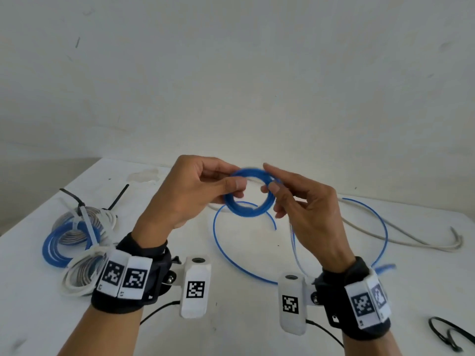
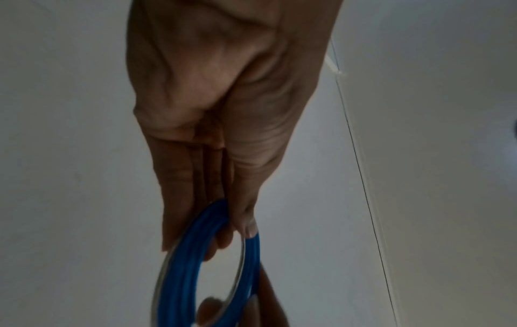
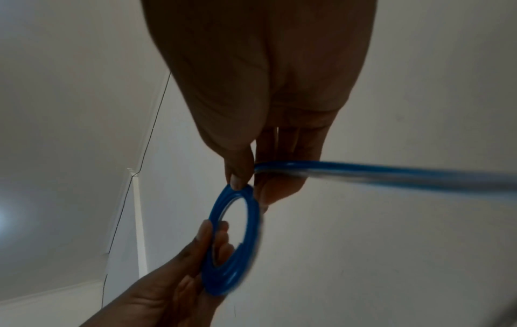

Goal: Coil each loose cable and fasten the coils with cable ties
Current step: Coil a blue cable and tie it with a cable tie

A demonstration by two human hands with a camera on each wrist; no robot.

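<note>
Coils already tied [image 1: 77,232] lie at the left of the white desk [image 1: 231,317], blue, grey and white rings heaped together, with black and white cable ties [image 1: 84,209] sticking out of them. Next to the right, the left hand [image 1: 190,194] is raised above the desk, its fingers [image 1: 235,185] curled and its thumb pressed onto the left side of a small blue coil [image 1: 248,194]; the left wrist view shows the thumb [image 2: 246,212] on one face of the ring and the fingers behind it. The right hand [image 1: 305,211] pinches the coil's right side between thumb and fingers [image 1: 273,187], and in the right wrist view a blurred blue strand [image 3: 391,172] runs off from that pinch. The loose blue cable [image 1: 383,227] loops over the desk below both hands. A grey cable [image 1: 385,235] trails rightward, and black cable ties [image 1: 447,335] lie at the near right corner.
</note>
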